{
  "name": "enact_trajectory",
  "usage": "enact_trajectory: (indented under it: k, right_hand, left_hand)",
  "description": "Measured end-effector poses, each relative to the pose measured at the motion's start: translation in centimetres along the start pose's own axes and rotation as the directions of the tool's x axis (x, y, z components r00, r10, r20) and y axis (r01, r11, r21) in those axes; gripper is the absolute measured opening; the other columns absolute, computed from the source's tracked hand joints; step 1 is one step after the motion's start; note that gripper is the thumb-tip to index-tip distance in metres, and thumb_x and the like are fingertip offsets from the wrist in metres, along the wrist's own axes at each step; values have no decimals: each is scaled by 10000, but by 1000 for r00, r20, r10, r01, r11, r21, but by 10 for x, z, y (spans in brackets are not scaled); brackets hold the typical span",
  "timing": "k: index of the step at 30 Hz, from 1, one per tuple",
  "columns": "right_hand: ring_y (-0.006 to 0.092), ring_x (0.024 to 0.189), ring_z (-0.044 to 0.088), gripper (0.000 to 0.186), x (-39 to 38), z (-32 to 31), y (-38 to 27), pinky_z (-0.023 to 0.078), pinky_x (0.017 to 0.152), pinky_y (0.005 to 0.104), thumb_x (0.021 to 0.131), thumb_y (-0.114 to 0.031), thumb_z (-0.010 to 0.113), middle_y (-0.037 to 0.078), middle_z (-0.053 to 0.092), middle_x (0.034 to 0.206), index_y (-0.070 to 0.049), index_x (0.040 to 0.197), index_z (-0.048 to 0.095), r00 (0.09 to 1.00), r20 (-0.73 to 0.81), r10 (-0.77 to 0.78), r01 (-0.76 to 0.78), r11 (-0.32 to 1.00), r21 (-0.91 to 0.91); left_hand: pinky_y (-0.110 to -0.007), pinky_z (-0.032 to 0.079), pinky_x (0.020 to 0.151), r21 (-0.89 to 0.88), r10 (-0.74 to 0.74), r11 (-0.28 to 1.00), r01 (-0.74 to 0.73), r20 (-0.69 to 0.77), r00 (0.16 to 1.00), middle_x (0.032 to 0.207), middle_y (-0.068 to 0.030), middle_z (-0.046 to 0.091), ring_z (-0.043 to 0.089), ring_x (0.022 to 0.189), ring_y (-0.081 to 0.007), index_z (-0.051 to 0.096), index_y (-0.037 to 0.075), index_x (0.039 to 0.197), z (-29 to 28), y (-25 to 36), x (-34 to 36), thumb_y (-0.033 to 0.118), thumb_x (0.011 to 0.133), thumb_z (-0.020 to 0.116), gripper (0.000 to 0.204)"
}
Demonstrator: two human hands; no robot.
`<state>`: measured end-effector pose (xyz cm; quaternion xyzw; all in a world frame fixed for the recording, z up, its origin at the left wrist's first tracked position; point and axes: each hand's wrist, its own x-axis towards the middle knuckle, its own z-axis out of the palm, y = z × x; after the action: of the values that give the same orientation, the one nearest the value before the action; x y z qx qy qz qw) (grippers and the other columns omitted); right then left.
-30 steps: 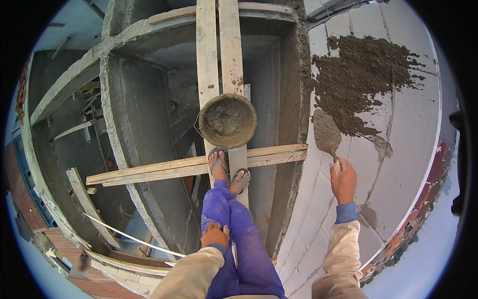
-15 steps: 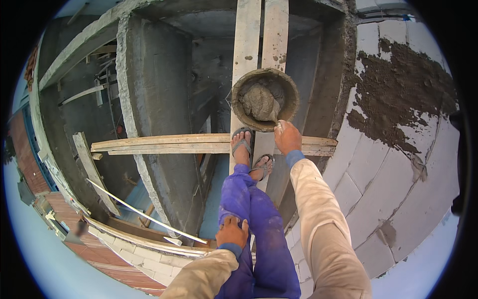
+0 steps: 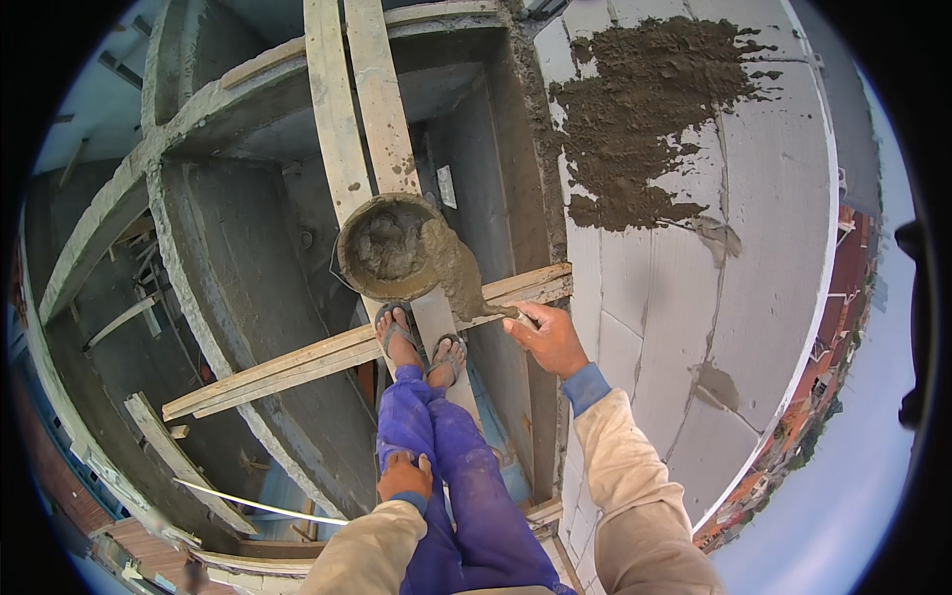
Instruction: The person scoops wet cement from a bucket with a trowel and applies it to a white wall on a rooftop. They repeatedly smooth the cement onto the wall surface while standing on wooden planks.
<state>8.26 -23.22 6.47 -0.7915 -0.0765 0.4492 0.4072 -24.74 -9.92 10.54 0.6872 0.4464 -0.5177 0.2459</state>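
My right hand (image 3: 545, 337) grips a mortar-coated trowel (image 3: 471, 288) by its handle. Wet mortar heaped on the blade stretches back to the right rim of a round bucket (image 3: 377, 253), which holds more mortar. The bucket stands on two lengthwise planks (image 3: 380, 109). My left hand (image 3: 405, 478) rests on my purple-trousered leg, fingers slightly bent and apart. My sandalled feet (image 3: 397, 342) stand on the planks just below the bucket, by crossed boards (image 3: 268, 382). On the right is a white block wall (image 3: 764, 228) with a rough dark patch of mortar (image 3: 640, 109).
Below the planks are deep grey concrete compartments (image 3: 238, 258) divided by narrow beams. A loose plank (image 3: 188, 461) and a thin white strip (image 3: 248, 501) lie at the lower left. Beyond the wall's outer edge, red roofs (image 3: 848, 278) and sky show far below.
My right hand moved from beside the wall to the bucket, where the trowel dipped in, and now draws back rightward with mortar on the blade. The view shifted; my left hand stayed on my leg.
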Motion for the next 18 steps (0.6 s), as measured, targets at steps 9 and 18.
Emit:
enact_trajectory:
  k: [9,18]
  right_hand:
    - [93,593,575,310,-58,-208,-59,480,521,299,1023,-292,652,14,664,770,-6,1096,746,637,-764,99,-292,949,-121]
    - [111,736,614,395,-78,-79,-57,525,678,270,997,-205,649,99,688,922,1,1312,531,943,-77,324,-312,940,141]
  left_hand:
    - [-523,505,1042,85,192,980,-177,-224,955,1298,-164,660,623,1248,-387,680,66,1236,31,-29,10,418,972,625,443]
    - [-459,476,1079,-643,-18,730,-233,-358,933,1361,-264,611,584,1284,-409,578,-3,1347,-3,5,219,250,908,715,525]
